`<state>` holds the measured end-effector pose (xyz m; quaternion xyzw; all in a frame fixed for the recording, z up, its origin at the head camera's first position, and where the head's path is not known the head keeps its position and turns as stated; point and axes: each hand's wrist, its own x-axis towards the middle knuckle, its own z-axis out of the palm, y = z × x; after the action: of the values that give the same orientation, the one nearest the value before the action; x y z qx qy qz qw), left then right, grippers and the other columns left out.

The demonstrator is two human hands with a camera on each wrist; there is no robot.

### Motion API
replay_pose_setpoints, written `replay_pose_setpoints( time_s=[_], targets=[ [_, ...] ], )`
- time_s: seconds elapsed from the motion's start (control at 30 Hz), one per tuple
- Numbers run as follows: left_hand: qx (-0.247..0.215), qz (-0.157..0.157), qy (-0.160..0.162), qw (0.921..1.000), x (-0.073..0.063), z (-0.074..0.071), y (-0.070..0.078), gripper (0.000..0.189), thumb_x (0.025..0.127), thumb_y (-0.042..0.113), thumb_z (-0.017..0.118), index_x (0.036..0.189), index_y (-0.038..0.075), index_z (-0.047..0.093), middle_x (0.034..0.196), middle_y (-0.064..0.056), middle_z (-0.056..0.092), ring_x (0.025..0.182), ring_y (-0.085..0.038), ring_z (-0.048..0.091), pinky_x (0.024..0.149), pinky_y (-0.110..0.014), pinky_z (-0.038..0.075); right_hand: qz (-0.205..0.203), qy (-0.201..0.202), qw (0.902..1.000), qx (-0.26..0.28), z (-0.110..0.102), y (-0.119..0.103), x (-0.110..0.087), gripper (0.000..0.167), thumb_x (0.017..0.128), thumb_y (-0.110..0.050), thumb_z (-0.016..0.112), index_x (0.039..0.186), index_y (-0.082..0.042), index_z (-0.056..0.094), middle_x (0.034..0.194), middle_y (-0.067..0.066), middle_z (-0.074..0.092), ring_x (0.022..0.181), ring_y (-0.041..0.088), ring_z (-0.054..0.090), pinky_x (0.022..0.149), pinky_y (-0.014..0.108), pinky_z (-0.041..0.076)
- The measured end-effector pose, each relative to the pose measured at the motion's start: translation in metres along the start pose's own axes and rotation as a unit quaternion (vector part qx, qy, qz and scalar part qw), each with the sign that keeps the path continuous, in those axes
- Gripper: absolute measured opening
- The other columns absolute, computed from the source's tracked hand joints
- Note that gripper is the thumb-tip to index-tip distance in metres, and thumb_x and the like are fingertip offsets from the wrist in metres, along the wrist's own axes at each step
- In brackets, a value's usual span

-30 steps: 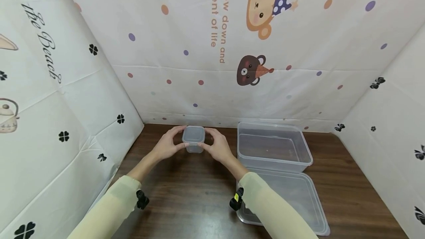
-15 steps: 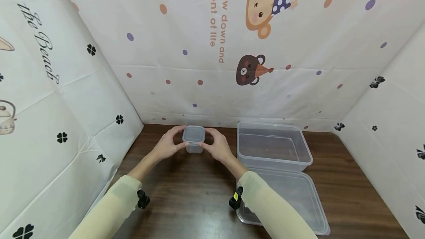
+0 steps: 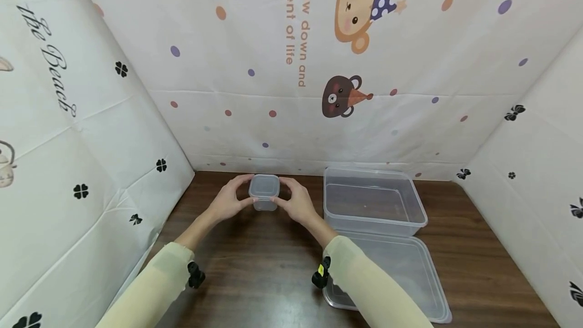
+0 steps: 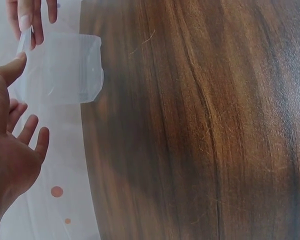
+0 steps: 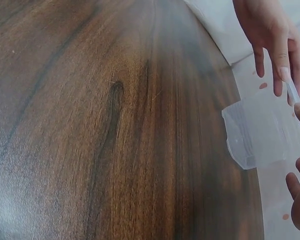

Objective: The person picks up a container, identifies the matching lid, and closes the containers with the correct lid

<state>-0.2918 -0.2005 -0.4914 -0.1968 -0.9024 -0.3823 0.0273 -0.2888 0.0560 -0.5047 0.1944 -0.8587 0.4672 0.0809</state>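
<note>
A small square plastic lid [image 3: 264,186] is level over a small clear plastic box [image 3: 265,206] at the back of the table. My left hand [image 3: 227,202] pinches the lid's left side between thumb and fingers. From the right, my right hand [image 3: 298,201] pinches the opposite side the same way. In the left wrist view the lid [image 4: 23,45] shows edge-on beyond the upright box [image 4: 87,67], whose base is on the wood. The right wrist view has the box [image 5: 245,135] below both hands, its far part faint against the white cloth.
Right of my hands stands a large clear open container [image 3: 373,224]. Its size of clear lid [image 3: 396,262] lies flat in front of it, partly under my right sleeve [image 3: 360,272]. White printed cloth [image 3: 255,125] walls the brown wooden table [image 3: 246,267] at the back and sides.
The head view has turned slightly, so the scene sits a little further left. Both hands keep their pinch on the small lid over the box, with hardly any movement.
</note>
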Motion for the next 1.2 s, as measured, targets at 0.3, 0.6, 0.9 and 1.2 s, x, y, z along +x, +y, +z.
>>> replay_pose_setpoints(
  time_s=[0.3, 0.6, 0.9, 1.2],
  targets=[
    [-0.003, -0.005, -0.004, 1.0000, 0.000, 0.001, -0.003, 0.076, 0.095, 0.032, 0.083, 0.159, 0.011, 0.047, 0.160, -0.012, 0.048, 0.146, -0.038, 0.046, 0.118, -0.063, 0.037, 0.009, -0.006, 0.9999, 0.004, 0.004, 0.000, 0.002, 0.064, 0.092, -0.024, 0.087, 0.146, -0.003, 0.060, 0.145, 0.015, 0.061, 0.133, 0.039, 0.059, 0.108, 0.050, 0.052],
    [-0.005, -0.014, -0.002, 0.9999, 0.000, 0.003, -0.003, 0.075, 0.096, 0.030, 0.082, 0.159, 0.010, 0.046, 0.161, -0.014, 0.047, 0.146, -0.040, 0.046, 0.118, -0.064, 0.036, 0.024, -0.010, 0.9996, -0.008, 0.006, 0.000, 0.002, 0.065, 0.093, -0.025, 0.086, 0.148, -0.003, 0.058, 0.147, 0.016, 0.060, 0.136, 0.035, 0.058, 0.109, 0.045, 0.052],
    [-0.015, -0.022, -0.002, 0.9996, 0.001, 0.006, -0.006, 0.074, 0.096, 0.027, 0.082, 0.158, 0.008, 0.047, 0.160, -0.015, 0.048, 0.145, -0.039, 0.046, 0.119, -0.062, 0.036, 0.024, -0.008, 0.9996, -0.012, 0.009, 0.000, 0.002, 0.065, 0.093, -0.024, 0.086, 0.148, -0.003, 0.058, 0.146, 0.014, 0.061, 0.135, 0.033, 0.059, 0.108, 0.045, 0.052],
    [-0.024, -0.022, 0.006, 0.9995, 0.001, 0.009, -0.005, 0.074, 0.095, 0.022, 0.083, 0.158, 0.005, 0.047, 0.158, -0.017, 0.049, 0.143, -0.040, 0.048, 0.119, -0.062, 0.035, 0.036, -0.008, 0.9992, -0.014, 0.011, 0.000, 0.000, 0.065, 0.094, -0.024, 0.084, 0.150, -0.005, 0.057, 0.149, 0.013, 0.059, 0.137, 0.033, 0.058, 0.108, 0.044, 0.053]
  ],
)
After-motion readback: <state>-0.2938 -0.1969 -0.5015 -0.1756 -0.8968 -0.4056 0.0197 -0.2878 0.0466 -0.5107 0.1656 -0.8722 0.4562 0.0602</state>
